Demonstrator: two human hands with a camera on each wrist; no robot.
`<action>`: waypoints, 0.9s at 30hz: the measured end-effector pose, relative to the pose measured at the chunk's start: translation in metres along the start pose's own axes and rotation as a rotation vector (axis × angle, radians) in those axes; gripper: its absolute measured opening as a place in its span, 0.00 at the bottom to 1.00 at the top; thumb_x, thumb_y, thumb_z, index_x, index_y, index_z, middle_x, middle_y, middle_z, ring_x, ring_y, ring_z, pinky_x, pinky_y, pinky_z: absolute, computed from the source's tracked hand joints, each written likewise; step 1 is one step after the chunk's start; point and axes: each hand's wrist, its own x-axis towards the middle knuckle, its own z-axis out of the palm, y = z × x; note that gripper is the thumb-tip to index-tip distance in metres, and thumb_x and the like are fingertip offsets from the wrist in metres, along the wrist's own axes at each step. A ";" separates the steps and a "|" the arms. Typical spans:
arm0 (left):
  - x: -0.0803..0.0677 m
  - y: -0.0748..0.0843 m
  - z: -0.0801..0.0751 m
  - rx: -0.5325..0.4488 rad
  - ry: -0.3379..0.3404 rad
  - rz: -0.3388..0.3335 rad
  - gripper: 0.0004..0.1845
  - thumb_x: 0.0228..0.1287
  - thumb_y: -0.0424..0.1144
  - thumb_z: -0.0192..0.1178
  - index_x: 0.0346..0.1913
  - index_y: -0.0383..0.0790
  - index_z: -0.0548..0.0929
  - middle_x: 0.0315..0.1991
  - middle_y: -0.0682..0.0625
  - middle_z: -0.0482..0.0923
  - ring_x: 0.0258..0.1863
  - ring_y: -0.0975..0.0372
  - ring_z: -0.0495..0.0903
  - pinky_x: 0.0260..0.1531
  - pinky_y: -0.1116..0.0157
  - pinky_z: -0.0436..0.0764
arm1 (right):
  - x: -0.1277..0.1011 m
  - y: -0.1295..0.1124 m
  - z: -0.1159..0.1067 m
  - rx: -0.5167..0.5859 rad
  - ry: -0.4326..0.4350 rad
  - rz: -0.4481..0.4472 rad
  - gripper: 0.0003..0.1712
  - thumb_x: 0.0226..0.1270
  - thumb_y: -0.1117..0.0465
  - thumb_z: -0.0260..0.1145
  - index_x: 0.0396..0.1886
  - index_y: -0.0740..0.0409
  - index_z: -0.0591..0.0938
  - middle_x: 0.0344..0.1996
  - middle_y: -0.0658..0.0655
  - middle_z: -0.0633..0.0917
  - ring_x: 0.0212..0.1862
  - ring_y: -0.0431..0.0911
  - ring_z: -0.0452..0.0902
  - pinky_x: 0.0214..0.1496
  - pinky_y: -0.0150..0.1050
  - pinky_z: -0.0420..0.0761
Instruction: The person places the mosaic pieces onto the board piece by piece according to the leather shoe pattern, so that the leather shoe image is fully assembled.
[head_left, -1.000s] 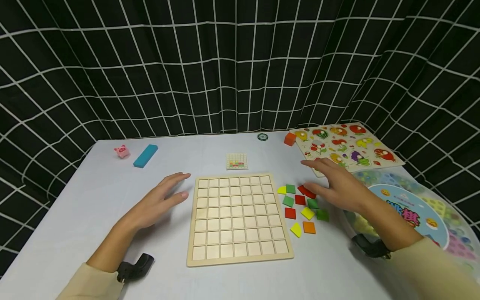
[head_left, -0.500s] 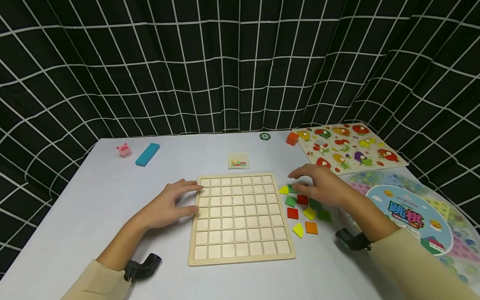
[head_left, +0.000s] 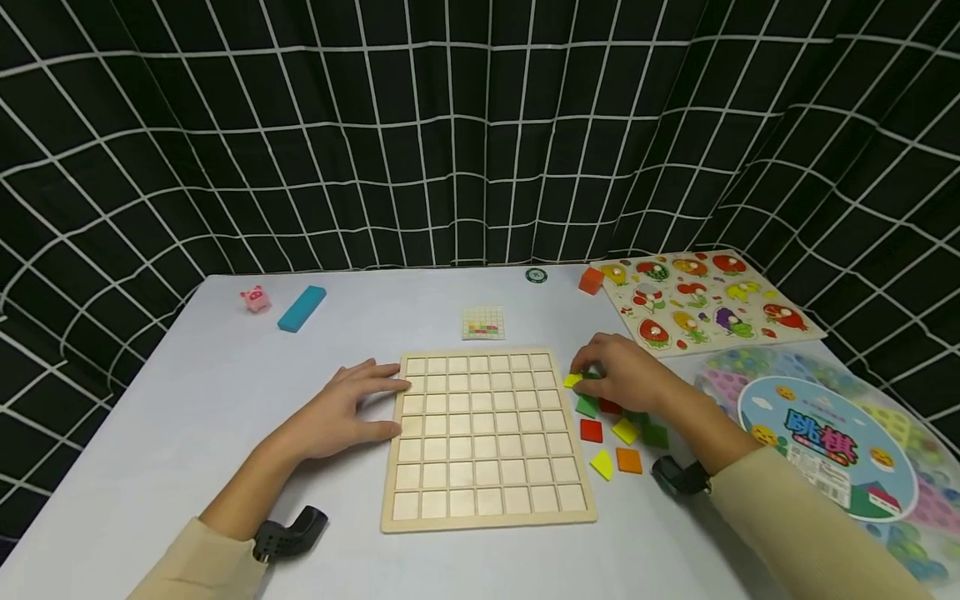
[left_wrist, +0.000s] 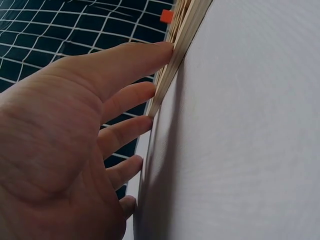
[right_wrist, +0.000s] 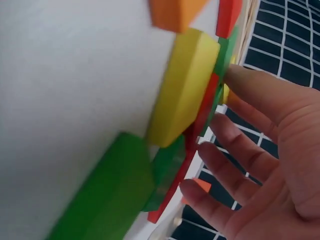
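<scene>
A pale wooden grid board lies flat on the white table, all its squares bare. My left hand rests beside it with straight fingers touching its left edge; the left wrist view shows the left hand flat on the table. To the right of the board lies a loose pile of coloured tiles: red, green, yellow, orange. My right hand hovers over the pile's far end, its fingertips on a green tile next to a small yellow tile. In the right wrist view the fingers are spread and loosely bent.
A fruit peg puzzle and a round plastic game box fill the right side. An orange cube, a dark disc and a small pattern card lie behind the board. A blue block and pink pig sit far left.
My left hand slid right until its fingers met the board's left edge. My right hand moved left and came down over the far tiles of the pile.
</scene>
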 end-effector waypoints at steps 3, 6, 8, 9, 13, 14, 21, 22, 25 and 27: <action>0.001 -0.001 0.000 0.011 -0.003 -0.002 0.32 0.61 0.46 0.73 0.67 0.43 0.81 0.75 0.40 0.69 0.80 0.36 0.53 0.77 0.33 0.42 | 0.002 -0.002 0.000 0.012 0.004 0.007 0.07 0.65 0.59 0.75 0.40 0.52 0.87 0.39 0.52 0.84 0.43 0.49 0.75 0.52 0.47 0.80; 0.001 -0.002 -0.001 0.017 0.002 -0.007 0.32 0.61 0.46 0.73 0.68 0.43 0.81 0.75 0.40 0.69 0.80 0.36 0.53 0.77 0.33 0.42 | 0.005 -0.006 -0.001 0.030 0.031 0.003 0.05 0.65 0.61 0.75 0.37 0.51 0.85 0.36 0.51 0.85 0.41 0.49 0.76 0.49 0.45 0.80; 0.001 -0.002 0.000 0.008 0.004 -0.007 0.32 0.60 0.45 0.73 0.67 0.43 0.81 0.75 0.40 0.69 0.80 0.36 0.53 0.77 0.33 0.41 | 0.007 -0.009 -0.002 0.044 0.077 -0.001 0.04 0.66 0.62 0.74 0.36 0.51 0.85 0.35 0.51 0.87 0.41 0.48 0.78 0.48 0.45 0.82; 0.000 -0.002 0.000 0.003 0.005 -0.007 0.32 0.60 0.45 0.73 0.67 0.43 0.81 0.75 0.39 0.69 0.80 0.36 0.53 0.77 0.33 0.41 | 0.008 -0.010 -0.002 0.049 0.107 -0.004 0.04 0.66 0.62 0.74 0.36 0.51 0.86 0.35 0.51 0.88 0.41 0.48 0.80 0.48 0.45 0.83; 0.000 -0.003 0.002 -0.011 0.000 -0.016 0.32 0.60 0.46 0.74 0.68 0.43 0.81 0.76 0.40 0.69 0.81 0.37 0.52 0.77 0.34 0.40 | 0.013 -0.019 0.000 0.106 0.207 -0.046 0.02 0.68 0.63 0.72 0.38 0.52 0.88 0.35 0.51 0.89 0.42 0.47 0.82 0.48 0.45 0.83; 0.000 -0.003 0.003 -0.009 -0.001 -0.020 0.32 0.60 0.46 0.74 0.68 0.44 0.81 0.76 0.40 0.69 0.81 0.37 0.52 0.78 0.34 0.40 | 0.014 -0.022 0.000 0.134 0.216 -0.061 0.02 0.68 0.64 0.72 0.39 0.53 0.88 0.35 0.51 0.89 0.41 0.46 0.82 0.47 0.44 0.83; 0.000 -0.004 0.004 0.007 -0.003 -0.025 0.32 0.61 0.47 0.73 0.68 0.45 0.81 0.76 0.41 0.69 0.81 0.38 0.53 0.78 0.35 0.41 | 0.024 -0.056 0.009 0.346 0.168 -0.096 0.03 0.69 0.64 0.71 0.39 0.55 0.89 0.36 0.54 0.88 0.36 0.44 0.81 0.40 0.36 0.81; 0.000 -0.004 0.003 0.009 -0.002 -0.023 0.32 0.61 0.46 0.73 0.68 0.45 0.81 0.76 0.41 0.69 0.81 0.38 0.53 0.78 0.35 0.41 | 0.026 -0.061 0.010 0.371 0.153 -0.095 0.03 0.69 0.64 0.71 0.39 0.56 0.89 0.36 0.54 0.88 0.36 0.44 0.81 0.40 0.36 0.81; 0.001 -0.005 0.003 0.016 0.000 -0.016 0.32 0.61 0.46 0.74 0.68 0.45 0.81 0.76 0.41 0.69 0.81 0.38 0.53 0.78 0.35 0.41 | 0.031 -0.077 0.013 0.471 0.071 -0.091 0.03 0.68 0.65 0.71 0.39 0.58 0.89 0.35 0.55 0.88 0.34 0.47 0.81 0.39 0.38 0.83; 0.000 -0.005 0.003 0.018 0.000 -0.016 0.32 0.61 0.46 0.74 0.68 0.45 0.81 0.76 0.41 0.69 0.81 0.38 0.53 0.78 0.36 0.41 | 0.034 -0.087 0.016 0.536 -0.002 -0.093 0.03 0.68 0.66 0.71 0.38 0.60 0.89 0.33 0.55 0.88 0.31 0.49 0.82 0.38 0.40 0.84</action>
